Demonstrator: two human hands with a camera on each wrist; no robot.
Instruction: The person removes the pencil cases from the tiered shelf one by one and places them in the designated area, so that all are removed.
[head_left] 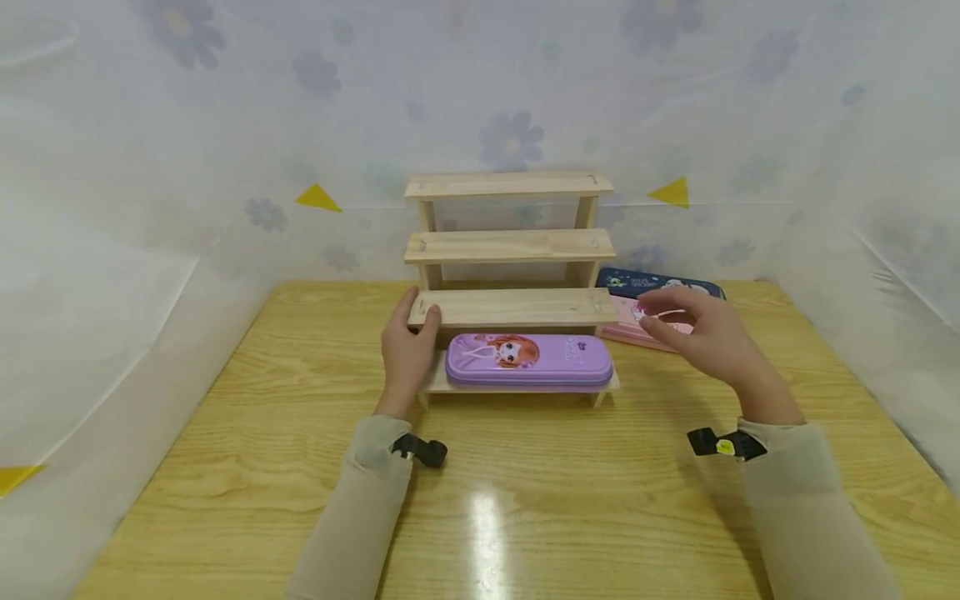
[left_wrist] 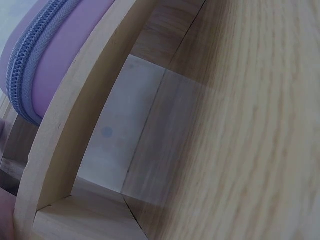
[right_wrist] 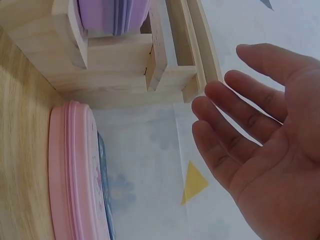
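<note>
A wooden step shelf point(head_left: 510, 307) stands on the table with several tiers. On its lowest tier lies a purple pencil case point(head_left: 555, 360) with a cartoon girl on the lid; its blue zipper edge shows in the left wrist view. My left hand point(head_left: 408, 350) holds the left end of the second tier from the bottom, thumb at its front edge. My right hand point(head_left: 701, 337) is raised off the shelf's right side, fingers loosely bent with nothing in them. Near it lies a pink pencil case point(right_wrist: 75, 170), partly hidden by the hand in the head view.
A dark blue pencil case point(head_left: 637, 280) lies behind the pink one, right of the shelf. The wood-grain table point(head_left: 525, 483) meets a flower-print sheet point(head_left: 360, 125) at the back and sides. Yellow triangles point(head_left: 672, 193) mark the sheet.
</note>
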